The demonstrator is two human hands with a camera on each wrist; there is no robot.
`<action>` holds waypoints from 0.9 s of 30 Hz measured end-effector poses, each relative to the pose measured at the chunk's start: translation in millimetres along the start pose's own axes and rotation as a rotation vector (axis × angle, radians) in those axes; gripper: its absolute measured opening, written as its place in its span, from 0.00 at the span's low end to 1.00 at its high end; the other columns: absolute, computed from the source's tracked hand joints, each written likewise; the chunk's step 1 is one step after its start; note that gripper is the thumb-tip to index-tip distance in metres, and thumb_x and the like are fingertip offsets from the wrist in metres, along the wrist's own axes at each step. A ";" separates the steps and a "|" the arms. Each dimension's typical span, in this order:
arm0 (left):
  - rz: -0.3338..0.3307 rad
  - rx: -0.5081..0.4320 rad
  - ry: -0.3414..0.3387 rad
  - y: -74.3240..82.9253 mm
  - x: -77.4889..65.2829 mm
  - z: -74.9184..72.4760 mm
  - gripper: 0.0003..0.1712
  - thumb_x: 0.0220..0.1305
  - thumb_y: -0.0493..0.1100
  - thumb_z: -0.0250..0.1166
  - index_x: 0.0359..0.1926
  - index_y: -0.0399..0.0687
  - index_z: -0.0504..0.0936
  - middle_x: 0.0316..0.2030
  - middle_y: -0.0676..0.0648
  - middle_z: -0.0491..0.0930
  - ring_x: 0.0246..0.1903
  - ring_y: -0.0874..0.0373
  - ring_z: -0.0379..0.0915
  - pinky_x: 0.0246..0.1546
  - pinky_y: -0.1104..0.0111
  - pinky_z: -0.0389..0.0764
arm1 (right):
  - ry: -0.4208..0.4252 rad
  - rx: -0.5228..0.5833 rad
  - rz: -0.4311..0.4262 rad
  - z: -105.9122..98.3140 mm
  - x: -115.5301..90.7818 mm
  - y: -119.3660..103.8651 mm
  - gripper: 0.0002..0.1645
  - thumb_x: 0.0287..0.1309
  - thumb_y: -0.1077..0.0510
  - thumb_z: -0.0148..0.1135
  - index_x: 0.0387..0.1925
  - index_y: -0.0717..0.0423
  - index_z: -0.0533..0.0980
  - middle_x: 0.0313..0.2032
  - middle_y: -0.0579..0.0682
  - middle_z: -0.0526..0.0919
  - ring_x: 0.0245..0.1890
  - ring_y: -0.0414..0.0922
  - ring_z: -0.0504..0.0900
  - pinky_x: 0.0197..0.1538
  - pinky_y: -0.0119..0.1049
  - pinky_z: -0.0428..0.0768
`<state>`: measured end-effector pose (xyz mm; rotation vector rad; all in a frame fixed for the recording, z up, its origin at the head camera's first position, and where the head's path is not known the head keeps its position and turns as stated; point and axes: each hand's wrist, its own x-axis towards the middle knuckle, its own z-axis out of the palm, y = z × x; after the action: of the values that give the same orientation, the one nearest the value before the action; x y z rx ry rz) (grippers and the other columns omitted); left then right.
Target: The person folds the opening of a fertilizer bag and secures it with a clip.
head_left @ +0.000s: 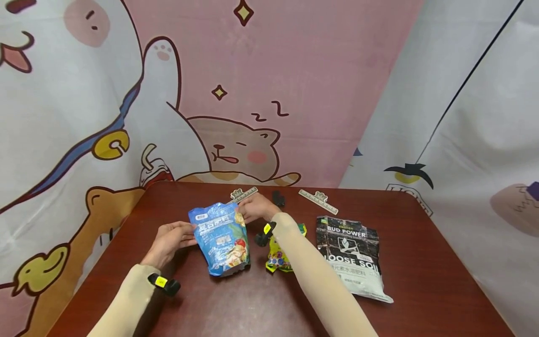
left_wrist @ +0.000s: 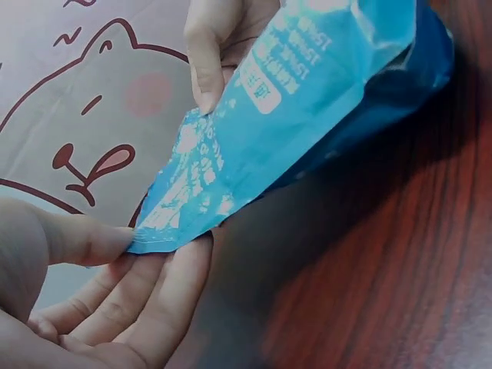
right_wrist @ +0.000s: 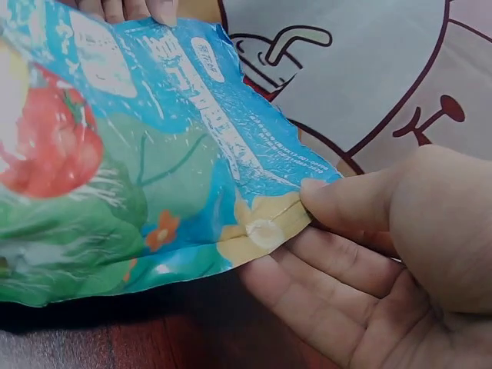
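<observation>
A blue fertilizer bag printed with vegetables is held between my two hands at the left-centre of the table. My left hand pinches its left edge, thumb on top and fingers beneath, as the left wrist view shows at the bag's corner. On the other side my right hand pinches the upper right corner; in the right wrist view the thumb lies over the printed face and the fingers are under it. The bag tilts, its upper part raised off the table.
A yellow patterned bag lies partly behind my right forearm. Farther right rests a black and white soil bag. Toward the back are two ruler-like clips and a small black object. A printed cloth hangs behind the table.
</observation>
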<state>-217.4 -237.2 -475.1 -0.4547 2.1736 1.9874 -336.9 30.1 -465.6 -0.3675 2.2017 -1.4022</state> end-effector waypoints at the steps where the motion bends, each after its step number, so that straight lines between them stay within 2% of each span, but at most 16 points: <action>1: 0.005 -0.002 0.003 1.3 0.5 -0.3 0.24 0.72 0.42 0.64 0.59 0.27 0.76 0.36 0.47 0.86 0.34 0.57 0.86 0.42 0.63 0.89 | 0.004 0.005 -0.007 -0.7 -0.9 -1.1 0.17 0.65 0.60 0.64 0.52 0.62 0.84 0.49 0.58 0.88 0.41 0.50 0.89 0.42 0.39 0.89; 6: 0.035 -0.010 0.017 6.5 1.1 -2.2 0.24 0.73 0.43 0.64 0.59 0.28 0.76 0.38 0.47 0.86 0.35 0.57 0.86 0.42 0.64 0.88 | 0.027 0.025 -0.042 -1.8 -9.2 -7.0 0.15 0.67 0.60 0.62 0.52 0.61 0.85 0.52 0.58 0.87 0.42 0.49 0.88 0.43 0.40 0.89; 14: 0.091 -0.002 0.028 12.1 0.0 -5.6 0.23 0.73 0.46 0.64 0.58 0.31 0.78 0.43 0.48 0.85 0.38 0.59 0.85 0.46 0.63 0.88 | 0.095 0.046 -0.114 -0.8 -21.0 -10.5 0.10 0.70 0.57 0.63 0.43 0.55 0.88 0.51 0.55 0.88 0.37 0.46 0.90 0.44 0.43 0.89; 22: 0.157 0.003 0.030 21.8 -1.5 -9.9 0.22 0.72 0.48 0.66 0.55 0.33 0.80 0.39 0.53 0.85 0.38 0.60 0.85 0.47 0.63 0.88 | 0.158 0.102 -0.154 2.1 -38.2 -18.0 0.16 0.69 0.54 0.65 0.52 0.57 0.85 0.49 0.56 0.86 0.41 0.47 0.89 0.52 0.53 0.86; 27: 0.205 0.011 0.033 27.7 2.4 -5.0 0.22 0.72 0.50 0.66 0.53 0.35 0.81 0.38 0.53 0.85 0.37 0.59 0.86 0.45 0.65 0.88 | 0.205 0.086 -0.202 -1.9 -52.8 -21.7 0.13 0.69 0.53 0.65 0.48 0.56 0.86 0.44 0.55 0.88 0.39 0.47 0.90 0.51 0.51 0.87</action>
<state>-228.4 -240.5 -449.2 -0.2748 2.3340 2.0813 -294.4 47.3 -431.4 -0.4430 2.3089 -1.7036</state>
